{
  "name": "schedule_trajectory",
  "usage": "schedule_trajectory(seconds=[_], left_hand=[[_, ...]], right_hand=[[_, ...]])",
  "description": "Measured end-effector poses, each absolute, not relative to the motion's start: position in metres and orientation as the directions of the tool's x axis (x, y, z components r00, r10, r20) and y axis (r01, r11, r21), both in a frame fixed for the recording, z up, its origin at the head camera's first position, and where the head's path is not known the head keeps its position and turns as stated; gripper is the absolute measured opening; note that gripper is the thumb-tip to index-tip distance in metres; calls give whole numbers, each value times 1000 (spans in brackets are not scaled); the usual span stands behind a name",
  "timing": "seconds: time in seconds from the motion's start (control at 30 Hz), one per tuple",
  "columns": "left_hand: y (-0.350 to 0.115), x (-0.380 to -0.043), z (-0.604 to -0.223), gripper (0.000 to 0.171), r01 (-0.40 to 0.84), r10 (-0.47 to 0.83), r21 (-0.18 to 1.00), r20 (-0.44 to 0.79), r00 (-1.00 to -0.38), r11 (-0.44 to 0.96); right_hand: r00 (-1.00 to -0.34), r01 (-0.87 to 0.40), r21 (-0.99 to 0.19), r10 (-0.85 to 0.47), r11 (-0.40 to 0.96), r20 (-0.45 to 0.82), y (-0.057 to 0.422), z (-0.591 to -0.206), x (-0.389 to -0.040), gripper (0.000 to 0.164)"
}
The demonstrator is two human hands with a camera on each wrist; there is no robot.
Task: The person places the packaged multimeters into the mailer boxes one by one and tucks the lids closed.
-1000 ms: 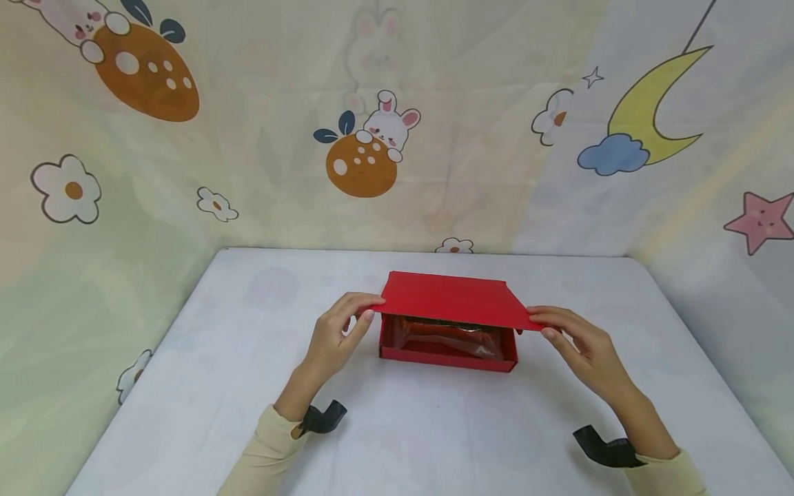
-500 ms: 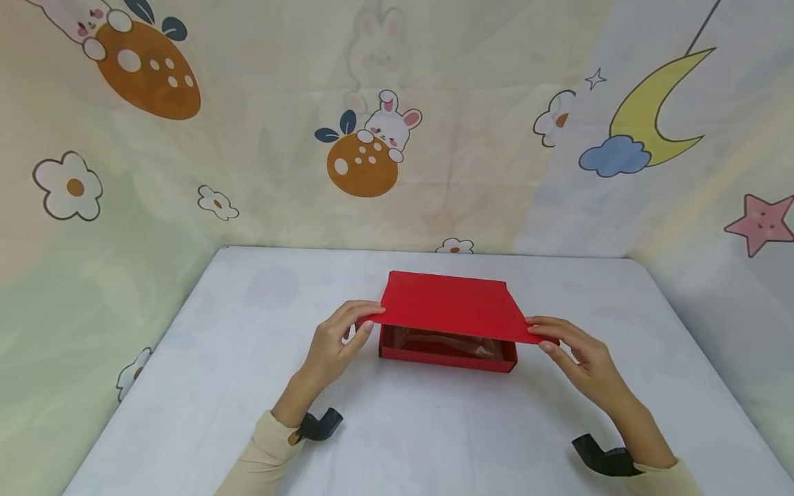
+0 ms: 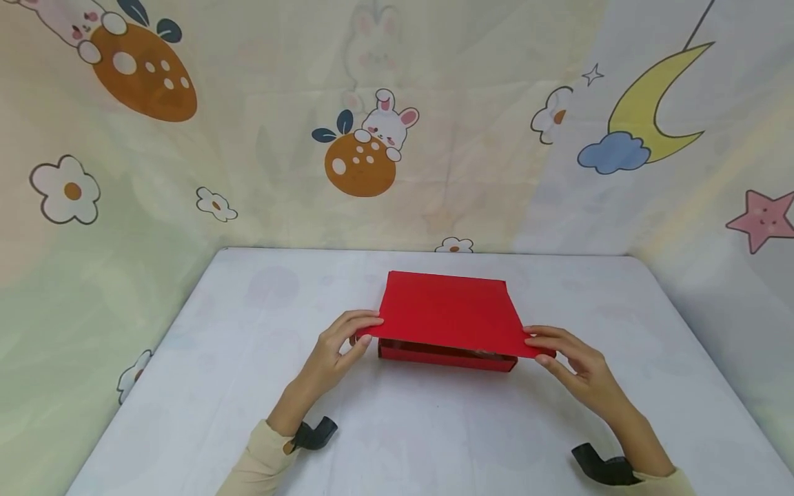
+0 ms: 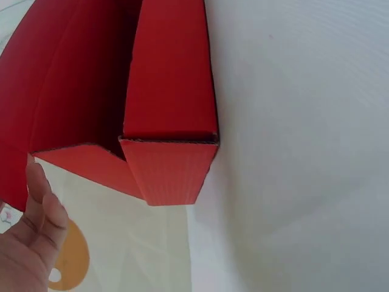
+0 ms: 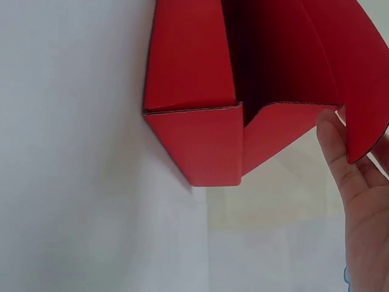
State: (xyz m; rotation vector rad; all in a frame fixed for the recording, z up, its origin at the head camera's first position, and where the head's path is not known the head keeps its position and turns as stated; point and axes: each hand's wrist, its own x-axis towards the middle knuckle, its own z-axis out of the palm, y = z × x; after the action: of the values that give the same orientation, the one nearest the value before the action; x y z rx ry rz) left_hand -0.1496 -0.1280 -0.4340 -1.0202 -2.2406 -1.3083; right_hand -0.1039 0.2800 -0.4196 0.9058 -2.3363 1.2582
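A red cardboard box [image 3: 443,355] stands on the table, its hinged lid [image 3: 449,310] tilted down toward the front wall with a narrow gap left. My left hand [image 3: 331,353] pinches the lid's left front corner between thumb and fingers. At the right front corner, my right hand [image 3: 583,365] holds the lid the same way. Both wrist views show the gap from the side: the front wall [image 4: 173,73] and the lid's side flap [image 5: 285,131], partly slid down behind the box's end. The plastic-wrapped contents are almost wholly hidden.
A white cloth-covered table [image 3: 434,434] spreads around the box. Behind it and along both sides hang printed fabric walls [image 3: 267,138] with rabbits, flowers and a moon. Black curved straps [image 3: 606,468] sit at both wrists, by the pale sleeves.
Both hands have lowered the lid's front edge toward the box, keeping hold of its corners. The gap has narrowed and the wrapped contents have gone nearly out of sight. The box stays in place.
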Motion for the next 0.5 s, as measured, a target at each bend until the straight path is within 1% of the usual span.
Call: schedule_trajectory(seconds=[0.1, 0.2, 0.27, 0.37, 0.5], left_hand=[[-127, -143, -422, 40, 729, 419, 619, 602, -680, 293], [-126, -140, -418, 37, 719, 428, 636, 588, -687, 280], [-128, -145, -428, 39, 707, 432, 646, 571, -698, 287], [-132, -150, -442, 43, 712, 444, 639, 568, -692, 291], [-135, -152, -449, 48, 717, 466, 641, 563, -683, 276]], right_hand=[[-714, -700, -614, -384, 364, 586, 282, -425, -105, 50], [-705, -709, -618, -383, 339, 597, 282, -429, -106, 51], [-711, -702, -625, -378, 341, 593, 282, -432, -105, 54], [-722, -691, -635, -372, 347, 583, 282, -436, -104, 57], [-727, -685, -642, -380, 344, 572, 283, -440, -102, 59]])
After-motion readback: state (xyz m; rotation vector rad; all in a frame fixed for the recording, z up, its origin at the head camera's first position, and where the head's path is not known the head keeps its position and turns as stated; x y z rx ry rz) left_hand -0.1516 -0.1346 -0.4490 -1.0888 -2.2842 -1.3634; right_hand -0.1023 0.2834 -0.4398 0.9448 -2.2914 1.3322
